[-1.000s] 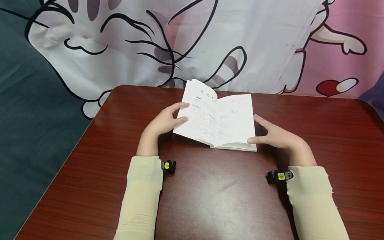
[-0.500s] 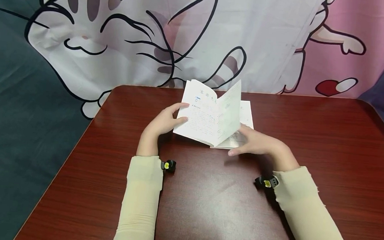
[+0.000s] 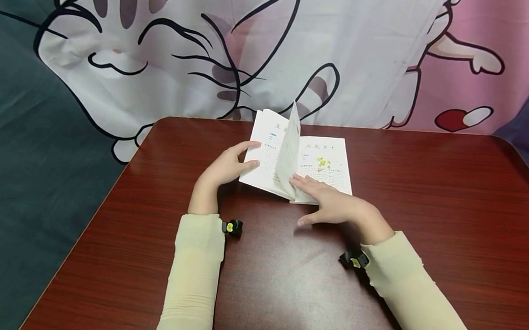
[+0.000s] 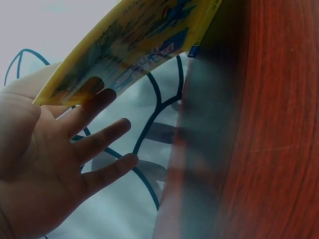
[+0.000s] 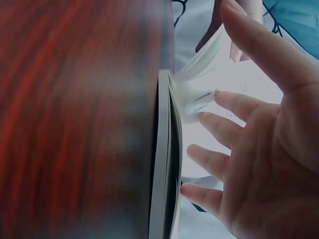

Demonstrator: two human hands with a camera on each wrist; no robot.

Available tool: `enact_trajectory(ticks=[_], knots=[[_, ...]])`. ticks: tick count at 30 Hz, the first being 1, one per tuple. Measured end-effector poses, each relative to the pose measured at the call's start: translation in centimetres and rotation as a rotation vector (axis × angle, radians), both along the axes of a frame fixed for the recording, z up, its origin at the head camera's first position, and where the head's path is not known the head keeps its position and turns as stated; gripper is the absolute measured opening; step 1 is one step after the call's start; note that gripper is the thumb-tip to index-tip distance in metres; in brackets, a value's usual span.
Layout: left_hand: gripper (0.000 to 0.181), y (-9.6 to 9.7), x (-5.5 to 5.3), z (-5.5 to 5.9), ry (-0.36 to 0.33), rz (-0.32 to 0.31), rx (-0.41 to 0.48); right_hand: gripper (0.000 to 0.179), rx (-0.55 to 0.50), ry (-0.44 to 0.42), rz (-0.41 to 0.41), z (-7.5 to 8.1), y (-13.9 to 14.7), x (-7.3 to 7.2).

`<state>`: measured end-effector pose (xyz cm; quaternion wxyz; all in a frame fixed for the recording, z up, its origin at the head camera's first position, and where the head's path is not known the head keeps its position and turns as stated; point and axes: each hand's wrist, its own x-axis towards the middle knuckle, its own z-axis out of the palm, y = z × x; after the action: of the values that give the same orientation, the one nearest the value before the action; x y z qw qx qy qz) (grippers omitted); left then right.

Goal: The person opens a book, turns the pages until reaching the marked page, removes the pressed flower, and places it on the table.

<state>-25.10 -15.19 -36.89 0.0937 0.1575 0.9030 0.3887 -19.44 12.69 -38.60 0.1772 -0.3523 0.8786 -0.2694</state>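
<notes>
An open book (image 3: 320,181) lies on the table, its left half raised at an angle. My left hand (image 3: 222,168) holds that half by its outer edge, thumb and a finger on the page; in the left wrist view, other fingers lie against or spread below the yellow illustrated cover (image 4: 134,50). A single leaf (image 3: 288,156) stands nearly upright near the spine. My right hand (image 3: 332,202) reaches over the lower right page, its extended fingertips at the leaf and its thumb apart below the book. In the right wrist view, its fingers (image 5: 214,162) are spread, near the pages.
The reddish-brown wooden table (image 3: 293,288) extends around the book. A curtain with a cartoon cat (image 3: 117,50) hangs directly behind the table's far edge. Small black wrist cameras (image 3: 233,228) sit at both sleeve cuffs.
My right hand has moved left and slightly toward me from the right edge, swinging one leaf up and over toward the left. A page with a yellow picture shows beneath. The left hand has stayed put.
</notes>
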Motion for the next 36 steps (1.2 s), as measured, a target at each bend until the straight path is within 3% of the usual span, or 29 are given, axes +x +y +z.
enact_trajectory(ticks=[7,17,25,28,36], knots=[[0.049,-0.04,-0.05,0.0,0.011,-0.006,-0.003,0.089,0.028,0.041,0.018,-0.11,-0.41,0.2],[0.042,0.26,0.0,0.02,0.005,0.023,0.077,0.088,0.075,0.048,-0.002,0.1,-0.67,0.52],[0.059,0.33,0.08,-0.1,0.012,0.076,0.191,0.089,0.083,0.081,0.002,0.27,-0.89,0.71],[0.064,0.37,0.49,0.39,0.003,0.099,0.215,0.089,0.085,0.087,0.003,0.26,-0.87,0.72],[0.037,0.37,0.03,-0.17,0.059,0.098,0.124,0.084,0.059,0.084,-0.007,0.26,-0.54,0.4]])
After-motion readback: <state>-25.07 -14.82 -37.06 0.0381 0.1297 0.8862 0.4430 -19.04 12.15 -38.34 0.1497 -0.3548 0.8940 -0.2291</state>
